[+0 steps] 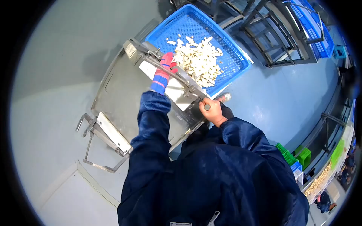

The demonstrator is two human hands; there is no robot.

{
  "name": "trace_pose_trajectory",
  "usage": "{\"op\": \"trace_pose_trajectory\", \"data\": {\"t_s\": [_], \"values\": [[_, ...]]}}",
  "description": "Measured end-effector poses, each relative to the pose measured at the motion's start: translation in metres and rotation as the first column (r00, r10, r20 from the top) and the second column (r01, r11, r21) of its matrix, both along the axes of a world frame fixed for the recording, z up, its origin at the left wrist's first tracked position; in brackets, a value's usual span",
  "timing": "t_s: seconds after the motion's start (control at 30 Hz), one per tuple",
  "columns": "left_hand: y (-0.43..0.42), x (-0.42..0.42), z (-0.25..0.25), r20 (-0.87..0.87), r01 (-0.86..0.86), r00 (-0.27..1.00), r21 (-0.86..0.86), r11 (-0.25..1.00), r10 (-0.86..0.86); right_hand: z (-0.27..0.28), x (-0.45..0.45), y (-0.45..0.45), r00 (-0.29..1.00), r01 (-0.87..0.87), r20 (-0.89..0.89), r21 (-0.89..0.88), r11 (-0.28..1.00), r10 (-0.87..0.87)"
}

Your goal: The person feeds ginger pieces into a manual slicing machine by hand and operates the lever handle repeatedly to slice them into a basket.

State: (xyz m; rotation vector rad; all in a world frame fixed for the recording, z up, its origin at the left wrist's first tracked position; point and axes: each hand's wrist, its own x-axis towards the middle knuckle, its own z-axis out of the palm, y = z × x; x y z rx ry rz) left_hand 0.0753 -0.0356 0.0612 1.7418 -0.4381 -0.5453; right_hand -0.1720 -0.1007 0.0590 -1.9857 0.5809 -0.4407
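Observation:
My left hand [162,71], in a pink and blue glove, lies on the white board [180,93] of a bench-mounted lever cutter. Its fingers stretch toward the tray, with the thumb apart; the cutter's metal bar [170,72] crosses over the hand. Whether anything lies under the fingers is hidden. Bare, my right hand [213,112] is wrapped around the cutter's handle [207,107] at the near end of the bar. Just beyond the blade, a blue perforated tray [230,45] holds a heap of pale, cut pieces [198,62], their kind unclear.
The metal bench top [122,96] carries another white-edged bar [113,132] at its left. Dark metal frames [271,34] and blue crates [320,41] stand at upper right. Green crates [302,156] and a long table of pale pieces [318,180] are at far right, with people beyond.

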Motion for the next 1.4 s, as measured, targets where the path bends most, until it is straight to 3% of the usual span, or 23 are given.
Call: {"op": "trace_pose_trajectory", "data": {"t_s": [0.03,0.1,0.13,0.17,0.2,0.27,0.3,0.33,0.37,0.4,0.47,0.5,0.6,0.7,0.83,0.87,0.97,1.0,1.1,1.13,1.23,1.4], "values": [[-0.012,-0.003,0.014,-0.404,-0.128,0.912,-0.107,0.986,0.075,0.0,-0.002,-0.002,1.0,-0.006,-0.004,-0.012,1.0,0.006],[0.006,0.02,-0.013,-0.141,-0.025,0.989,0.071,0.997,0.035,-0.003,0.0,-0.002,1.0,-0.016,0.0,-0.029,0.999,0.016],[0.026,0.042,-0.055,-0.106,-0.065,0.992,0.089,0.994,0.075,0.0,0.0,-0.002,1.0,0.003,0.007,-0.021,1.0,-0.003],[0.045,0.048,-0.08,-0.068,-0.154,0.986,0.007,0.988,0.154,0.002,0.0,-0.003,1.0,0.006,0.011,-0.015,1.0,-0.006],[0.051,0.047,-0.094,-0.046,-0.172,0.983,0.093,0.981,0.176,0.004,0.001,-0.004,1.0,0.009,0.013,-0.008,1.0,-0.009],[0.052,0.016,-0.095,0.139,-0.189,0.974,0.054,0.98,0.18,0.002,0.0,-0.002,1.0,0.006,0.013,-0.014,1.0,-0.006],[0.045,-0.018,-0.088,0.301,-0.161,0.937,-0.077,0.984,0.177,0.001,0.0,-0.002,1.0,0.001,0.008,-0.011,1.0,-0.001],[0.049,-0.036,-0.085,0.481,-0.043,0.873,0.228,0.973,-0.074,0.001,0.0,-0.003,1.0,-0.003,0.005,-0.012,1.0,0.003],[0.053,-0.054,-0.083,0.603,0.008,0.723,0.482,0.876,-0.338,0.001,0.0,-0.003,1.0,-0.008,-0.001,-0.013,1.0,0.008],[0.061,-0.073,-0.089,0.61,0.049,0.655,0.554,0.831,-0.445,0.0,0.0,-0.003,1.0,-0.011,0.007,-0.02,1.0,0.011],[0.065,-0.116,-0.074,0.237,0.333,0.872,0.354,0.874,-0.428,-0.001,0.0,-0.002,1.0,0.004,0.026,-0.022,1.0,-0.004],[0.075,-0.132,-0.062,0.563,0.244,0.511,0.63,0.737,-0.65,-0.002,0.0,-0.002,0.999,0.008,0.036,-0.02,1.0,-0.008],[0.095,-0.163,-0.046,0.466,0.361,0.576,0.592,0.721,-0.671,0.0,0.0,-0.001,1.0,-0.008,0.03,-0.033,0.999,0.009],[0.129,-0.188,-0.051,0.498,0.432,0.572,0.493,0.755,-0.652,-0.001,0.0,0.0,1.0,-0.006,0.012,-0.054,0.999,0.007],[0.174,-0.204,-0.041,0.325,0.494,0.741,0.329,0.805,-0.588,-0.006,0.0,0.002,1.0,0.004,0.028,-0.012,1.0,-0.004],[0.185,-0.208,-0.041,0.258,0.44,0.823,0.277,0.854,-0.507,-0.006,0.001,0.002,1.0,0.001,0.026,0.0,1.0,-0.001],[0.208,-0.208,-0.025,0.193,0.163,0.946,0.418,0.894,-0.262,-0.009,0.001,0.004,0.999,0.025,0.033,-0.016,1.0,-0.024],[0.213,-0.212,-0.031,0.221,0.152,0.939,0.423,0.893,-0.265,-0.01,0.002,0.005,0.998,0.037,0.047,-0.052,0.998,-0.035],[0.182,-0.226,-0.012,0.311,0.185,0.821,0.649,0.738,-0.479,-0.005,0.003,0.006,0.998,0.042,0.051,-0.06,0.997,-0.039],[0.173,-0.235,-0.008,0.377,0.115,0.795,0.675,0.729,-0.475,-0.002,0.002,0.007,0.998,0.048,-0.025,-0.038,0.998,-0.049],[0.172,-0.246,-0.026,0.388,0.097,0.783,0.696,0.712,-0.486,0.003,0.002,0.007,0.997,0.047,-0.065,-0.018,0.999,-0.048],[0.176,-0.243,-0.063,0.369,0.243,0.741,0.632,0.736,-0.562,-0.014,0.001,0.012,0.998,0.068,0.019,-0.023,0.997,-0.067]]}}
